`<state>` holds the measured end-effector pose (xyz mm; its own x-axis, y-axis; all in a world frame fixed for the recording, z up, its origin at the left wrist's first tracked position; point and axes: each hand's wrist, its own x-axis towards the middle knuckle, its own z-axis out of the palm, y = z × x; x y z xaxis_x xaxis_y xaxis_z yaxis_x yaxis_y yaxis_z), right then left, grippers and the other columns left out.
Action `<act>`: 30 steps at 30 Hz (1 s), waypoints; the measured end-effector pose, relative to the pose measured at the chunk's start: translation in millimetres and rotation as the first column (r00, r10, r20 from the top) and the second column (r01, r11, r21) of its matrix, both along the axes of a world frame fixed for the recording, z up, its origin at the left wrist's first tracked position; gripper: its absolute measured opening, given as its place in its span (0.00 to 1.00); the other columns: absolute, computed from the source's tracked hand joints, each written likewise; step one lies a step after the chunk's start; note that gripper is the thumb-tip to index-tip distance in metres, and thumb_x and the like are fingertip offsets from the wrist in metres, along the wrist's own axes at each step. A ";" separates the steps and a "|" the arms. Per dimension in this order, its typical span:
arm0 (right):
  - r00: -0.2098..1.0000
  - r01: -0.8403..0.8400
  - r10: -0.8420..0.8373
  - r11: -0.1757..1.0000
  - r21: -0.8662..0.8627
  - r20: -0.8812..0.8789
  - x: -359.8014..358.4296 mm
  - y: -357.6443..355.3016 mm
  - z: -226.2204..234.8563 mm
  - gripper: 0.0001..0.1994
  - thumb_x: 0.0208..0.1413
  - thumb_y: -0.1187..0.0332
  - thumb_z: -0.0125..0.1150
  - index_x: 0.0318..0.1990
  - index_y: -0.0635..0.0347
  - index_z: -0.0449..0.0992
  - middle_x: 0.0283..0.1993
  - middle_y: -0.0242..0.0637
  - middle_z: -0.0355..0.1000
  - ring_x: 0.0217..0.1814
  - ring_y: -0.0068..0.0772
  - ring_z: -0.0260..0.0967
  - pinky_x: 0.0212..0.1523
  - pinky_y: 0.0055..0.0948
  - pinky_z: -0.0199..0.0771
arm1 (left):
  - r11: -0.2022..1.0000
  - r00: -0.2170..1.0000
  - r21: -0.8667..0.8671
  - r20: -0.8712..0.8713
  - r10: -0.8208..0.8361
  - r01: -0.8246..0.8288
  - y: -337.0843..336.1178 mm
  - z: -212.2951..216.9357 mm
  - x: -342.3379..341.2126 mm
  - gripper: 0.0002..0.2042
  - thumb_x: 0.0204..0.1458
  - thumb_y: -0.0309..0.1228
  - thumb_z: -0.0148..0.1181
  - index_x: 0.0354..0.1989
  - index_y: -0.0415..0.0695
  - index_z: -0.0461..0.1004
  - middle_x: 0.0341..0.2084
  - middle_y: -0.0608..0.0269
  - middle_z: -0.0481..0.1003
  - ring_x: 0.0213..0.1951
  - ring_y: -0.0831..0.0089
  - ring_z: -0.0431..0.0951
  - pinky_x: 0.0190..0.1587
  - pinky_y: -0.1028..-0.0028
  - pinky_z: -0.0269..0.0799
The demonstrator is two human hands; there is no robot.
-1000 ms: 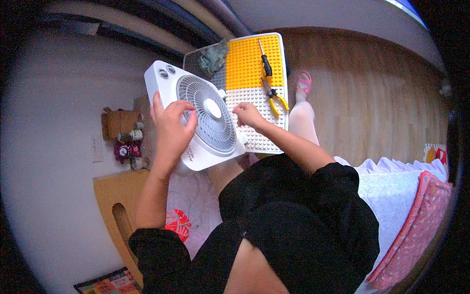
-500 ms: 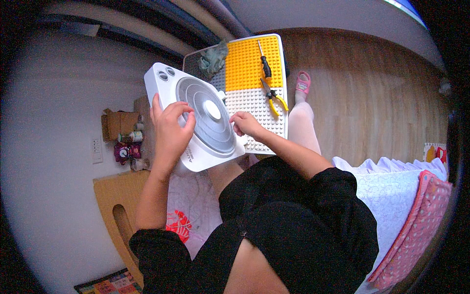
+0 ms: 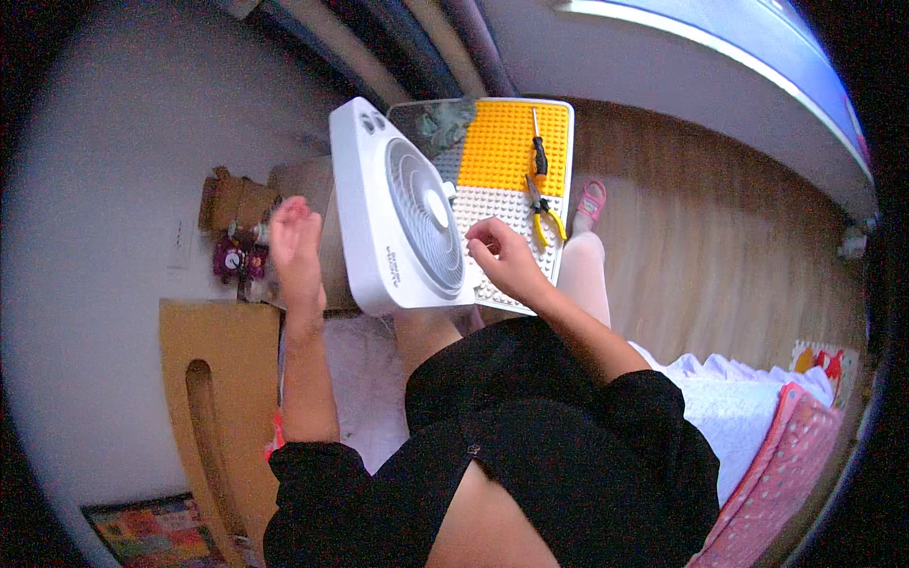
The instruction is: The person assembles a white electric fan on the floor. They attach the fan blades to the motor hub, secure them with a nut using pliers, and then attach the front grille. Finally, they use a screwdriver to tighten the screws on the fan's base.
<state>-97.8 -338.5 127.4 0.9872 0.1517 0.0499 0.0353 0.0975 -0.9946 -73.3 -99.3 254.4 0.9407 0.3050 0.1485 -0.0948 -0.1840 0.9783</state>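
A white box fan [image 3: 358, 222] with a round grey grille stands tilted on edge over the near left part of a studded building-brick table [image 3: 502, 213]. Two dark knobs sit at its upper corner. My left hand [image 3: 297, 248] is raised to the left of the fan, apart from it, fingers stretched and bent a little, with nothing seen in them. Close to the grille's right side is my right hand [image 3: 509, 263], its fingers curled toward the thumb; whatever they may hold is hidden. A black-handled screwdriver [image 3: 540, 151] and yellow-handled pliers [image 3: 542, 213] lie on the table.
A crumpled greenish cloth [image 3: 445, 123] lies at the table's far left. Left of me are a cardboard box [image 3: 241, 201], small packages and a tan slotted board [image 3: 237, 379]. A pink dotted mat [image 3: 772, 473] rests on the white bedding [image 3: 710, 407] at right.
My left hand has come off the fan's grille and moved left. The fan stands more steeply on edge. My right hand stays by the grille's right side, and the view has shifted.
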 end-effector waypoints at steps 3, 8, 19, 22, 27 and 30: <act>0.982 -0.004 0.017 0.998 -0.068 0.190 0.5 -2.8 39.6 0.08 0.52 0.71 0.54 0.38 0.66 0.68 0.35 0.36 0.69 0.37 0.23 0.67 0.38 0.23 0.71 | 0.976 0.979 -0.201 -0.164 -0.122 0.088 3.2 -20.4 -27.3 0.17 0.54 0.33 0.51 0.51 0.43 0.61 0.45 0.64 0.67 0.47 0.75 0.66 0.48 0.74 0.63; 0.922 0.052 0.164 0.845 -0.533 0.350 36.3 26.7 115.9 0.24 0.51 0.57 0.58 0.48 0.68 0.63 0.45 0.53 0.67 0.48 0.44 0.68 0.45 0.34 0.70 | 0.902 0.957 -0.381 -0.120 -0.265 0.202 -9.0 -53.6 -75.3 0.18 0.58 0.33 0.44 0.53 0.37 0.60 0.46 0.61 0.67 0.48 0.73 0.67 0.50 0.75 0.63; 0.952 -0.294 0.134 0.165 -0.941 -0.274 108.0 96.4 125.3 0.33 0.46 0.47 0.56 0.49 0.70 0.64 0.40 0.49 0.72 0.39 0.45 0.73 0.36 0.39 0.74 | 0.960 0.979 0.196 0.000 -0.205 0.202 -70.3 -107.6 -110.4 0.20 0.60 0.36 0.38 0.50 0.31 0.64 0.43 0.47 0.71 0.46 0.62 0.70 0.49 0.69 0.63; 0.986 -0.164 0.014 0.209 -0.964 -0.165 114.7 86.6 102.2 0.27 0.45 0.58 0.59 0.46 0.71 0.64 0.35 0.47 0.71 0.37 0.42 0.73 0.33 0.33 0.74 | 0.943 0.945 -0.077 0.066 -0.320 0.325 -72.0 -98.2 -104.7 0.18 0.59 0.34 0.40 0.51 0.34 0.64 0.43 0.51 0.71 0.45 0.68 0.70 0.48 0.74 0.64; 0.937 -0.220 0.273 -0.027 -0.975 -0.219 107.2 90.9 132.4 0.09 0.47 0.70 0.56 0.37 0.61 0.71 0.28 0.38 0.72 0.31 0.36 0.74 0.28 0.31 0.76 | 0.957 0.978 -0.266 0.202 -0.059 0.113 -31.6 -154.7 -104.8 0.11 0.55 0.31 0.46 0.42 0.40 0.70 0.36 0.59 0.72 0.43 0.70 0.70 0.47 0.74 0.65; 0.855 -0.160 0.471 -0.155 -0.975 -0.216 112.9 75.0 137.2 0.07 0.45 0.72 0.56 0.34 0.57 0.73 0.26 0.36 0.71 0.28 0.32 0.71 0.27 0.28 0.74 | 0.994 0.990 -0.103 -0.129 -0.055 0.042 9.8 -190.4 -103.7 0.09 0.54 0.33 0.48 0.39 0.43 0.70 0.33 0.59 0.74 0.39 0.67 0.73 0.38 0.71 0.68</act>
<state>15.1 -263.5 264.6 0.7953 0.4850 -0.3636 0.5047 -0.8621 -0.0461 -177.1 -89.5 64.0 0.9641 0.2653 -0.0062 0.0294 -0.0836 0.9961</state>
